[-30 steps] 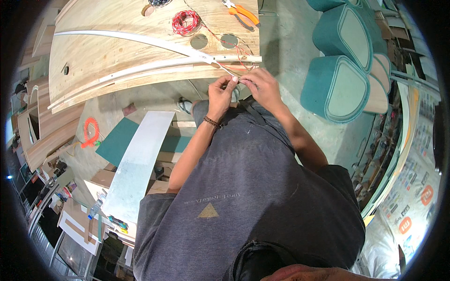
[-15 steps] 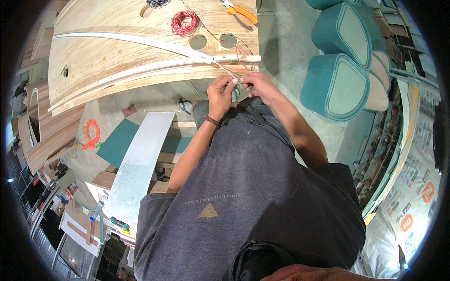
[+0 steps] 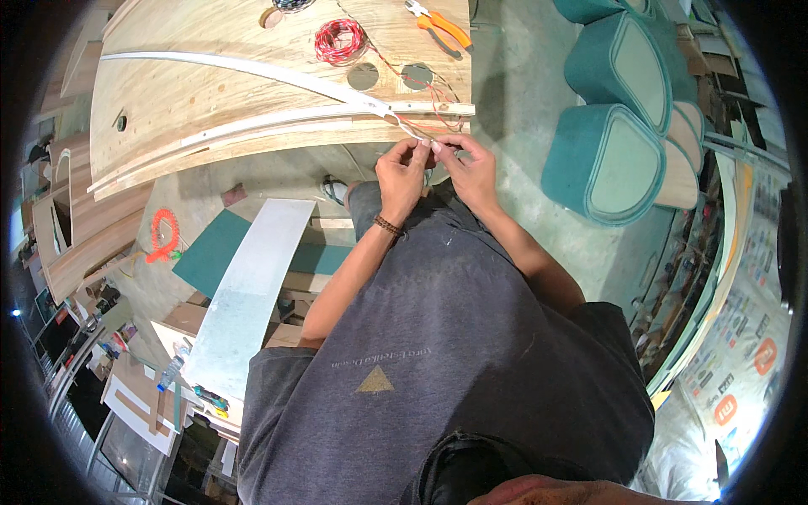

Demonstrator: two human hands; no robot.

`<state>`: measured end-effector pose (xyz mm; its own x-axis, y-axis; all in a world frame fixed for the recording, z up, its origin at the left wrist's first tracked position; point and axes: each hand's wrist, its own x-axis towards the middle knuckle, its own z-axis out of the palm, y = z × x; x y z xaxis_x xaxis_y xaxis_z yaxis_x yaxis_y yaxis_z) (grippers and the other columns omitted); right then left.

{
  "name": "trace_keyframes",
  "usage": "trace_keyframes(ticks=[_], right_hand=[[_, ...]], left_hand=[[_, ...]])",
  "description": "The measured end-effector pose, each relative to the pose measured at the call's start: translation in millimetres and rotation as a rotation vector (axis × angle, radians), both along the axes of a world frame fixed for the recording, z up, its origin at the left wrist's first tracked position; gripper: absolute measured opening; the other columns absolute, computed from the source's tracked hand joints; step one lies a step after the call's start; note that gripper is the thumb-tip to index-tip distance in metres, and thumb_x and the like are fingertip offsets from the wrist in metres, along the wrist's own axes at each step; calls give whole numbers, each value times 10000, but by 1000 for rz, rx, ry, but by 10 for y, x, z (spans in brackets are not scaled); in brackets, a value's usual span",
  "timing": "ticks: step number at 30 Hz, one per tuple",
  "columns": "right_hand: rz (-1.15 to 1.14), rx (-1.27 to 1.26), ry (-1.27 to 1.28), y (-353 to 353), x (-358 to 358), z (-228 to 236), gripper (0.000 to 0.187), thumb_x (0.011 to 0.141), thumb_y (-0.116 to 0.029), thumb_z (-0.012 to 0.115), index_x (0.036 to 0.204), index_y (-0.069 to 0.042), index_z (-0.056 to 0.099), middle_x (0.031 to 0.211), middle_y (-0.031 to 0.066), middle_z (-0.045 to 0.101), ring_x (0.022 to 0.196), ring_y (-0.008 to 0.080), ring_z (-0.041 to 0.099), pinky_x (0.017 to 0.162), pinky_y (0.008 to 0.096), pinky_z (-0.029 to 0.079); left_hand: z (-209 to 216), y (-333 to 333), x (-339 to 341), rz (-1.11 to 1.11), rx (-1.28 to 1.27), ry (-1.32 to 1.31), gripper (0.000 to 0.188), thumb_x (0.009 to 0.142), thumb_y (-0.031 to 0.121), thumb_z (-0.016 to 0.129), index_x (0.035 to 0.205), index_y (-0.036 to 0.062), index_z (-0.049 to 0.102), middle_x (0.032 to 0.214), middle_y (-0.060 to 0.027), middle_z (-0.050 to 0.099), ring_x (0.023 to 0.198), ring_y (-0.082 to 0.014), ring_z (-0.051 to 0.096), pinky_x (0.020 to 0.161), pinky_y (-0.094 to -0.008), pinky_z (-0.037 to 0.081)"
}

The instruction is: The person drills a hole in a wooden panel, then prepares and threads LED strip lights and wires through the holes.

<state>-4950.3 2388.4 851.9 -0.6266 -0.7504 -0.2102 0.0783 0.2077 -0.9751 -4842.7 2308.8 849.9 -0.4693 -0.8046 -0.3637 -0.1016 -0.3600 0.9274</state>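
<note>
In front of my waist, at the near edge of a wooden board (image 3: 227, 105), both hands are close together with fingertips pinched. A thin white wire (image 3: 407, 129) runs from the end of a long white strip (image 3: 269, 74) on the board to my fingers. My left hand (image 3: 401, 174) pinches it. Just beside it, my right hand (image 3: 473, 175) pinches the wire's end area too; exactly what lies between the fingertips is hidden. A red-and-white coil of wire (image 3: 339, 41) lies on the board, its loose red wire (image 3: 438, 99) trailing near the right hand.
Orange-handled pliers (image 3: 446, 32) lie at the board's far right, near two round holes (image 3: 363, 77). Green padded pieces (image 3: 624, 164) stand on the floor at right. A pale panel (image 3: 261, 273) and a coiled orange hose (image 3: 162, 236) are at left.
My right hand has turned, its fingertips now meeting those of the left. The white wire has bent into a slack curve. The view has shifted slightly.
</note>
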Motion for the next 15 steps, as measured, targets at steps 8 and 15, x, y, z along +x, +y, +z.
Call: trace_keyframes(ticks=[8,15], right_hand=[[-65,28,153,9,37,58,207,917,-170,729,1012,14,735,925,105,722,828,179,673,709,321,545],[11,58,397,-2,3,186,186,890,-185,746,1008,-42,759,949,104,736,839,248,668,715,334,546]], left_hand=[[75,-28,38,-22,78,35,232,992,153,650,977,-67,721,828,-67,729,753,-122,696,722,-276,585],[36,-106,94,-117,-89,-43,247,984,166,649,951,-67,726,781,-62,727,748,-103,690,696,-254,559]])
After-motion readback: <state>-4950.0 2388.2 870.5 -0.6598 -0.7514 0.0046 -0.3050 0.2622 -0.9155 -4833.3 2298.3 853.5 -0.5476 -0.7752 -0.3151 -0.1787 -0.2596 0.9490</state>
